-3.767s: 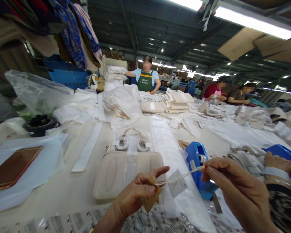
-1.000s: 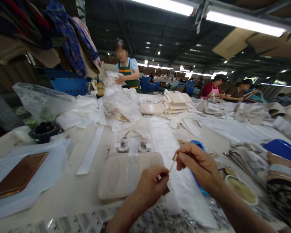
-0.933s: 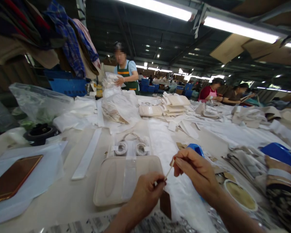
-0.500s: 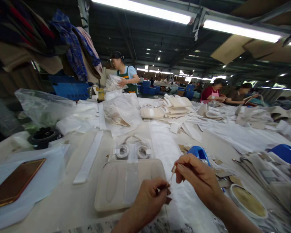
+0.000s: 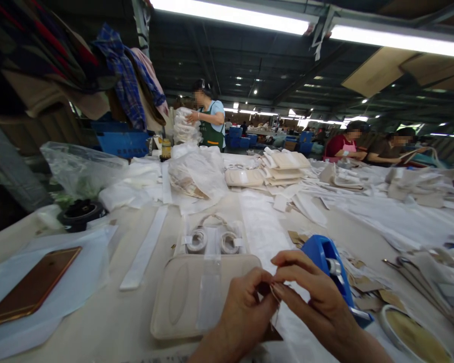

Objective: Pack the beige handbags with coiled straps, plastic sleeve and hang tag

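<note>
My left hand (image 5: 245,312) and my right hand (image 5: 314,300) meet low in the middle of the view, fingertips pinched together on a thin pale string (image 5: 274,295). A corner of a brown tag (image 5: 270,334) hangs below my left hand. Just left of the hands lies a flat cream bag (image 5: 181,297) with a clear tape strip across it and two rolled straps (image 5: 214,241) above it. A blue tape dispenser (image 5: 327,259) stands right behind my right hand.
A phone (image 5: 34,285) lies on a plastic sheet at the left, a black roll (image 5: 81,214) behind it. White fabric strips and stacked cream bags (image 5: 283,164) cover the table. A person in a green apron (image 5: 210,118) handles bags at the back; two others sit far right.
My hands have come together: the right hand moved left and down until its fingertips met the left hand's. The stretched string between them has shortened. The view shifted slightly left.
</note>
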`<state>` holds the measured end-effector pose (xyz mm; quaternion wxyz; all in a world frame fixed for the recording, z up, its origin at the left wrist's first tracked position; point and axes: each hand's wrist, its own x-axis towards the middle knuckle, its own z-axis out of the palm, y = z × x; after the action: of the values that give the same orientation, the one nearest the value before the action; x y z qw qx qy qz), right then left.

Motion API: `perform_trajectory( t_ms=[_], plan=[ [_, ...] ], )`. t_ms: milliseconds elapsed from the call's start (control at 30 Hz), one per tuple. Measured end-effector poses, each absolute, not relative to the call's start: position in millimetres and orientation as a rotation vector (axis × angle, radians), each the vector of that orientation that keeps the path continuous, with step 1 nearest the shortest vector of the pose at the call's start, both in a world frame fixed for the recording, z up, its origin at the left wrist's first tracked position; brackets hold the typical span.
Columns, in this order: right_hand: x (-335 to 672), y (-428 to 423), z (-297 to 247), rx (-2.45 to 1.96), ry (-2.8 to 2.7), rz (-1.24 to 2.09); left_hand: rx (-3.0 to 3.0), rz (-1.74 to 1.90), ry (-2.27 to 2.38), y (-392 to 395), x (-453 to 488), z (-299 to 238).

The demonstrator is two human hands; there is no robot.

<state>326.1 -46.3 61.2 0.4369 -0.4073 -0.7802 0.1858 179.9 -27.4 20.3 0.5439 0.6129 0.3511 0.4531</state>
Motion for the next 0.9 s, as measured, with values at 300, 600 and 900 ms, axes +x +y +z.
perform_trajectory(
  t_ms=[300, 600, 900],
  plan=[
    [311, -28, 11, -1.028, -1.264, 1.499, 1.526, 1.471, 1.111, 4, 177, 27],
    [322, 84, 45, -1.438, -1.575, 0.963, 1.801, 0.723, 1.557, 107, 134, 14],
    [292, 236, 7, -1.678, -2.071, 0.842, 1.919, 0.307, 1.778, 197, 137, -38]
  ],
)
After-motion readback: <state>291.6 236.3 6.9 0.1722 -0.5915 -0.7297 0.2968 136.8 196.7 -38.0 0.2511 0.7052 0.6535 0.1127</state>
